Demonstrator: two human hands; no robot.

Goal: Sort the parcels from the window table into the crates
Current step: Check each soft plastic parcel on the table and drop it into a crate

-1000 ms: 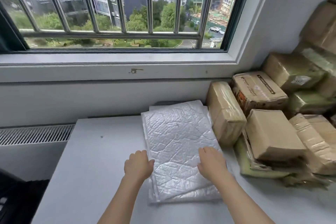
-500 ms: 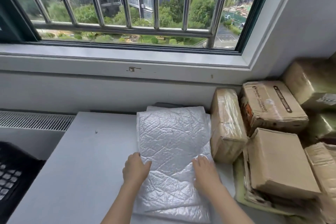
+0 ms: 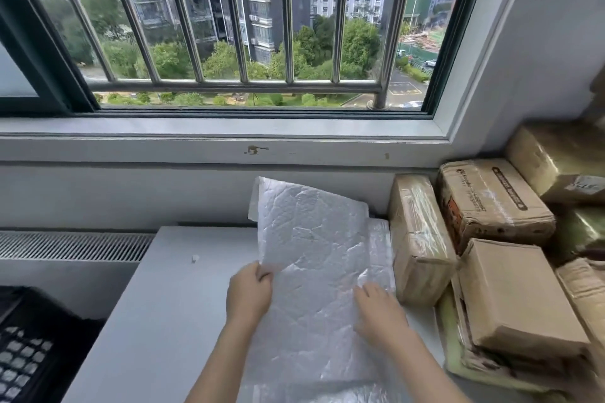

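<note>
Got the top silver padded envelope [image 3: 314,239] half up off the bench [image 3: 170,304] right now. My left hand [image 3: 250,293] is pinching its left edge, thumb over the top, and the far end is tilted up toward the window sill [image 3: 229,147]. My right hand [image 3: 379,309] is lying on the envelope's right side with the fingers fairly flat; can't honestly tell if it's gripping or just steadying. So hands apart, one on each side of the same envelope.

There's at least one more silver envelope [image 3: 379,239] under it, peeking out on the side nearest the taped brown box [image 3: 419,239]. That box stands on edge just beside the envelope, with the stack of cardboard boxes [image 3: 510,291] right behind it.

What worries me: these mailers are slick and floppy, and a one-sided pinch could let it fold or slide out of my fingers on the way over. The one underneath could drag along and slip off the bench. And if I swing right I'd probably clip that standing box and tip it. The black crate [image 3: 26,353] sits down past the bench's left edge, so it's a lift-and-carry left.
</note>
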